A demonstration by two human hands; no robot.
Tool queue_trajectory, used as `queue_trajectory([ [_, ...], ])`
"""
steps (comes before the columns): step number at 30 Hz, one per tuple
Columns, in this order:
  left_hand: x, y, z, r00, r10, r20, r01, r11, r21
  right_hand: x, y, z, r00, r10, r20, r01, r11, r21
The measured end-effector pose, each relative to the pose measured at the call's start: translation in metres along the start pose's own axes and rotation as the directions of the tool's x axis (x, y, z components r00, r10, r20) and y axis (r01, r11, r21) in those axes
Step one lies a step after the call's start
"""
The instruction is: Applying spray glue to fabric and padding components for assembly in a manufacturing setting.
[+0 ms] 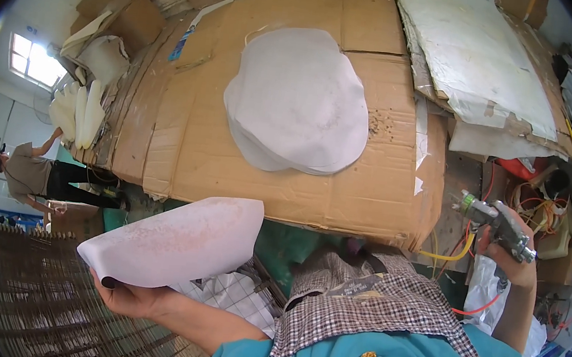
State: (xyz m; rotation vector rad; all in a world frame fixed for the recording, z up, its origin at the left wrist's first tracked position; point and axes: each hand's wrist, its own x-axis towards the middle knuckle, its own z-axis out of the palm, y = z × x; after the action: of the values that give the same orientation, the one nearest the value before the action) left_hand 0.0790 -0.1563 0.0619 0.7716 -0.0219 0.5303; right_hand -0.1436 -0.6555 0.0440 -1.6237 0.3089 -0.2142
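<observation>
at the far left i see another person (31,173) in a black cap, with one hand up at some long, pale pieces (78,116). nearer to me is a brown rack (26,290) made of thin strips. next comes my left hand (127,299). it is closed on the low left end of a whitish sheet (173,240). the sheet is bent, its near edge curls down, and pinkish spots run over its top. it is by the near left corner of the cardboard table (381,207), but i cannot tell if they touch. in the middle, a pile of pale sheets (298,102) with wavy edges lies on the table. dark specks (382,124) dot the cardboard just right of the pile. big white sheets (476,56) lie farther back. at the right, my right hand (510,266) is wrapped around a metal spray gun (496,223) with a green ring. its nose points left. i cannot tell if a finger pulls the trigger.
</observation>
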Motion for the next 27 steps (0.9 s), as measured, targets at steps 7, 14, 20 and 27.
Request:
queue_trajectory([
  [7,-0.003,-0.005,0.008,0.999,-0.006,0.035,0.010,0.995,-0.097,0.042,-0.002,0.034,0.999,-0.042,-0.033,0.042,0.999,0.014],
  [14,-0.004,-0.003,0.004,0.999,0.033,-0.015,-0.033,0.999,-0.028,0.051,-0.004,0.031,0.982,-0.047,-0.183,0.038,0.998,-0.052],
  [20,-0.011,-0.004,0.013,0.995,0.063,-0.074,-0.061,0.998,0.028,0.025,0.004,0.007,0.956,0.025,-0.292,-0.039,0.998,-0.043],
  [27,-0.017,-0.012,0.028,0.967,0.118,-0.227,-0.086,0.986,0.146,0.026,0.011,0.006,0.982,0.013,-0.190,0.008,0.994,0.109],
])
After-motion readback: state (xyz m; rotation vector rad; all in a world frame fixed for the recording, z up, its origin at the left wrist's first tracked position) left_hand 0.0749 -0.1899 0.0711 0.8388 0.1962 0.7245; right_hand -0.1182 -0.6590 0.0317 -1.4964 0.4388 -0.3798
